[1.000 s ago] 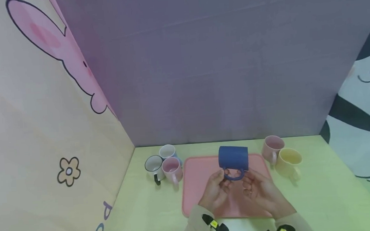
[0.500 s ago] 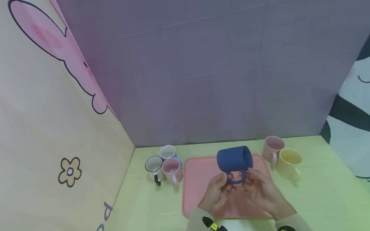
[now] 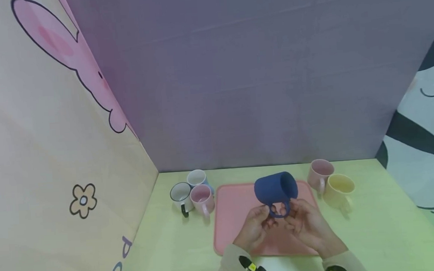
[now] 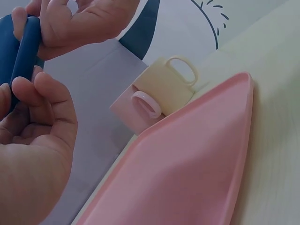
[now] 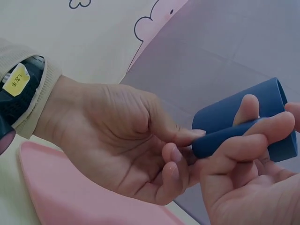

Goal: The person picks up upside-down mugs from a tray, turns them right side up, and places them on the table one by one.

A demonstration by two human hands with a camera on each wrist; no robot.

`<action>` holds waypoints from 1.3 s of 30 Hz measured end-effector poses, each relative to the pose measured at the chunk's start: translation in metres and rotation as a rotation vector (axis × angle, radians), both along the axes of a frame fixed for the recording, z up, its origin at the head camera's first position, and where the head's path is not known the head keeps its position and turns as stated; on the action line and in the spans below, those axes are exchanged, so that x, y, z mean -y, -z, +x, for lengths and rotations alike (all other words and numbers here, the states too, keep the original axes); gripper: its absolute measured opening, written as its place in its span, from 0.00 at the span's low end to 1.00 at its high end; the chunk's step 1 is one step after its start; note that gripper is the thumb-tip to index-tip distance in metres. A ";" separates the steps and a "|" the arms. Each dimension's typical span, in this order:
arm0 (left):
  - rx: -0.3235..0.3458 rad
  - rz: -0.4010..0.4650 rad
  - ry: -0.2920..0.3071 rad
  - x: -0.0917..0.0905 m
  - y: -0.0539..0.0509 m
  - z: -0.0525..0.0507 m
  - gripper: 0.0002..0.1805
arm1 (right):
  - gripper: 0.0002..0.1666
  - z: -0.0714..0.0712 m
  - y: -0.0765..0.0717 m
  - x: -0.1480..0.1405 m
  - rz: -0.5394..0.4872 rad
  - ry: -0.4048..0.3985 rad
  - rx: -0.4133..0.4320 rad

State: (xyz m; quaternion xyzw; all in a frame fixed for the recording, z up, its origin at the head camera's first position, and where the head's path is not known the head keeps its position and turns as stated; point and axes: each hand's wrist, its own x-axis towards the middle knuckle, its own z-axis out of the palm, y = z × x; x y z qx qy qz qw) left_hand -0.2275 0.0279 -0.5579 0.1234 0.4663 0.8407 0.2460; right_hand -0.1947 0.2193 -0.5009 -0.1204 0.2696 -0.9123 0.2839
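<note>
Above the pink tray (image 3: pixel 229 221), a blue mug (image 3: pixel 271 189) is held on its side in the air. Its mouth faces right and its handle (image 3: pixel 280 215) points down toward me. My left hand (image 3: pixel 253 227) pinches the handle's left part between thumb and fingers. At the handle's right part, my right hand (image 3: pixel 309 226) grips with curled fingers. One right fingertip (image 5: pixel 248 108) shows between handle and mug body in the right wrist view. The left wrist view shows only a slice of the mug (image 4: pixel 7 51) at its left edge.
Back left of the tray stand a black-rimmed white mug (image 3: pixel 180 193), a white-and-blue mug (image 3: pixel 197 178) and a light pink mug (image 3: pixel 202 197). Close to its right edge stand a dusty pink mug (image 3: pixel 319 173) and a yellow mug (image 3: pixel 337 189). A grey wall (image 3: pixel 258 75) rises behind.
The blue mug has turned so that its mouth swings toward me and its inside shows at the right. Its handle has dipped slightly. Both hands keep nearly the same place.
</note>
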 end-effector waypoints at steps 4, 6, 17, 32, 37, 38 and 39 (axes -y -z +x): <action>-0.020 -0.031 -0.011 -0.001 0.002 0.000 0.13 | 0.33 0.001 -0.001 0.001 0.039 0.032 -0.031; -0.031 -0.046 -0.015 -0.002 0.003 0.000 0.14 | 0.32 0.002 -0.001 0.001 0.056 0.053 -0.044; -0.078 -0.184 -0.077 -0.005 0.002 0.000 0.19 | 0.30 0.004 -0.001 0.003 0.122 0.102 -0.091; -0.111 -0.462 -0.254 -0.016 -0.004 0.000 0.09 | 0.28 0.010 0.001 -0.003 0.249 0.206 -0.036; -0.105 -0.496 -0.329 -0.013 -0.002 -0.001 0.05 | 0.25 0.012 0.004 -0.008 0.320 0.276 -0.011; -0.108 -0.501 -0.342 -0.011 -0.002 -0.002 0.05 | 0.24 0.012 0.005 -0.010 0.342 0.293 -0.009; -0.109 -0.501 -0.353 -0.009 -0.001 -0.002 0.05 | 0.23 0.013 0.005 -0.012 0.367 0.310 -0.014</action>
